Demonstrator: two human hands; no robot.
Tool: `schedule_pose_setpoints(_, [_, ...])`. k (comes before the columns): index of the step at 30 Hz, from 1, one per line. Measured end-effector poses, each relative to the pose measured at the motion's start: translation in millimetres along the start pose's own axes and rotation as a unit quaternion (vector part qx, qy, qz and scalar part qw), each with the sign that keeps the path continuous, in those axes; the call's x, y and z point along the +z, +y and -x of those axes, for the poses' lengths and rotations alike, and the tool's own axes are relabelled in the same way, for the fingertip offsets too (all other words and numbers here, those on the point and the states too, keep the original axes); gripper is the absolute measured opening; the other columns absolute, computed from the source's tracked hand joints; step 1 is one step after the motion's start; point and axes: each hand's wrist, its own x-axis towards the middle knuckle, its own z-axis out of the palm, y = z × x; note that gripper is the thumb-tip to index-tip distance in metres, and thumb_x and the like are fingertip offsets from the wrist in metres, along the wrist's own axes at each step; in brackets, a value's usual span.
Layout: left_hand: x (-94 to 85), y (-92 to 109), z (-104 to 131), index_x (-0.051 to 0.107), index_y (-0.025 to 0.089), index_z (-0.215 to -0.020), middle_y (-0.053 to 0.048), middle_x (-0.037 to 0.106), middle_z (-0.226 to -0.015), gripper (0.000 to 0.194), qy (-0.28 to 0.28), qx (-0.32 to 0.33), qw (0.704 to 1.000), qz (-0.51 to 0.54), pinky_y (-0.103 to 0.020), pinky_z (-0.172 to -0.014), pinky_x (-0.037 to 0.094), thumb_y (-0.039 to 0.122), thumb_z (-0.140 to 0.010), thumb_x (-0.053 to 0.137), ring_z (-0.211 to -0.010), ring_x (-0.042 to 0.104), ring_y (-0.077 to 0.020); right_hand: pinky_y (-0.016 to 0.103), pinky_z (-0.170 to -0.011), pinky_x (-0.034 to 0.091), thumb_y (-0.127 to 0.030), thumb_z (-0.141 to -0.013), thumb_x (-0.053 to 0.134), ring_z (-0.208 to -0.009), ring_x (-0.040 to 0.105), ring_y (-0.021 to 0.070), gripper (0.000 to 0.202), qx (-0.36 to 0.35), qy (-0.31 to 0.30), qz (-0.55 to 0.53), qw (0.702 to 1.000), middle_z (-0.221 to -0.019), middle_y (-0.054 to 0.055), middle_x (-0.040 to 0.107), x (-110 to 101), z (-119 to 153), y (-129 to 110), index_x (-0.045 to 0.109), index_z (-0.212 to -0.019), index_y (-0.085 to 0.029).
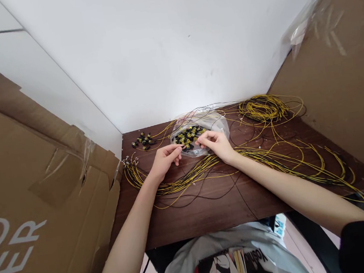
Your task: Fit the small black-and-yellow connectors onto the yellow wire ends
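Note:
On the dark brown table [211, 215] lies a clear plastic bag [222, 125] with many small black and yellow parts [188, 135] in it. My left hand [167, 159] is at the bag's left front edge, thumb and forefinger pinched together; what is between them is too small to make out. My right hand [216, 144] is over the bag's right side, its fingertips also pinched on something I cannot make out. A long bundle of yellow and black wires [187, 179] runs across the table in front of the bag, passing under both arms.
A coil of yellow and black wire [263, 109] lies at the back right. Several black and yellow parts [144, 141] sit loose at the back left. Cardboard stands at the left [41, 180] and right [335, 60], with a white wall [164, 45] behind.

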Motion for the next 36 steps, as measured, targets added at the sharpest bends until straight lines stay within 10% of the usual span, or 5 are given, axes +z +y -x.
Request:
schedule_pose_setpoints(17, [2.5,5.4,2.4,0.068,0.008,-0.089,0.000,0.058,-0.060,0.035,-0.003,-0.001,0.997,-0.077,-0.020,-0.049,0.040,0.039,-0.072,0.068,-0.046,0.047,-0.0057,0.025,-0.055,0.038,-0.039,-0.078,0.061,-0.057,0.050,0.0115,0.025,-0.052,-0.084,0.155,0.983,-0.067,0.002,0.063,0.2,3.0,1.8,0.067,-0.078,-0.015])
schedule_pose_setpoints(27, [2.7,5.3,2.8,0.068,0.009,-0.087,-0.001,0.061,-0.061,0.032,-0.013,-0.004,0.997,-0.078,-0.019,-0.049,0.041,0.038,-0.074,0.066,-0.048,0.048,-0.0059,0.026,-0.059,0.042,-0.037,-0.078,0.059,-0.061,0.052,0.0123,0.020,-0.038,-0.004,0.073,0.997,-0.067,0.001,0.057,-0.1,0.1,6.9,0.059,-0.077,-0.016])
schedule_pose_setpoints(36, [4.7,4.8,3.3,0.068,0.007,-0.093,-0.001,0.061,-0.053,0.038,-0.017,-0.017,0.997,-0.078,-0.019,-0.046,0.038,0.040,-0.073,0.067,-0.044,0.047,-0.0067,0.026,-0.058,0.045,-0.024,-0.086,0.053,-0.071,0.055,0.0144,0.018,-0.199,-0.037,0.226,0.953,-0.090,0.006,0.060,0.9,9.5,0.7,0.062,-0.100,-0.018])
